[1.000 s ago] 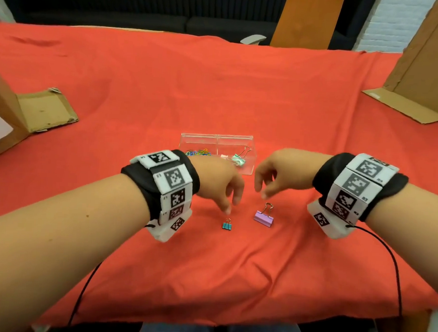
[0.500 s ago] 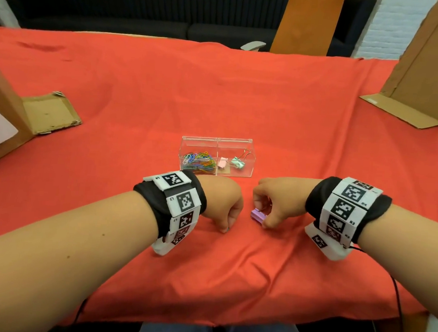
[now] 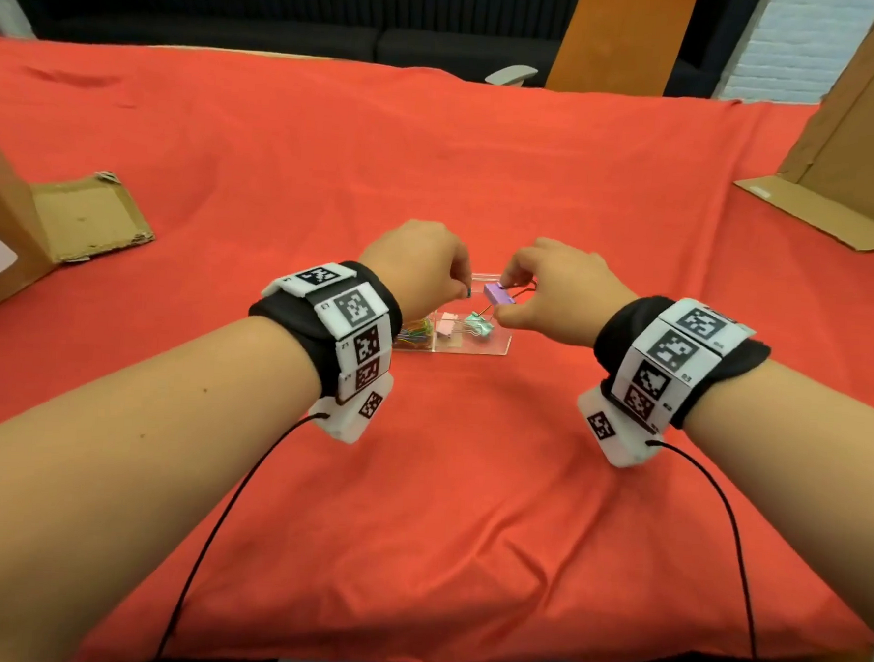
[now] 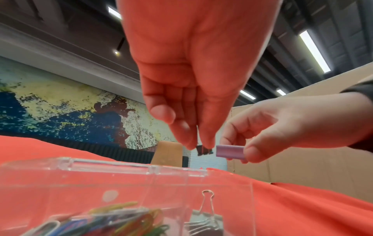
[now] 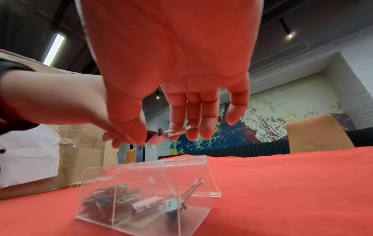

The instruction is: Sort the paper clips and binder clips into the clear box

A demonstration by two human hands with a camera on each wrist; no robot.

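Observation:
The clear box (image 3: 505, 343) stands on the red cloth at mid-table. Its left compartment holds several coloured paper clips (image 3: 414, 330); the right one holds a pink binder clip (image 3: 445, 329) and a green binder clip (image 3: 480, 326). My left hand (image 3: 462, 289) hovers over the box and pinches a small blue binder clip (image 3: 467, 293), also seen dark at the fingertips (image 4: 204, 150). Beside it, my right hand (image 3: 504, 297) pinches a purple binder clip (image 3: 498, 294) between thumb and index finger above the right compartment. That purple binder clip (image 4: 230, 152) is level with the blue one.
A torn cardboard flap (image 3: 88, 222) lies at the left, and a larger cardboard sheet (image 3: 821, 211) leans at the far right. An orange chair back (image 3: 622, 35) stands beyond the table. Black cables hang from both wrists toward the near table edge.
Both hands took the two binder clips off the cloth, lifted them and carried them away from me to above the clear box.

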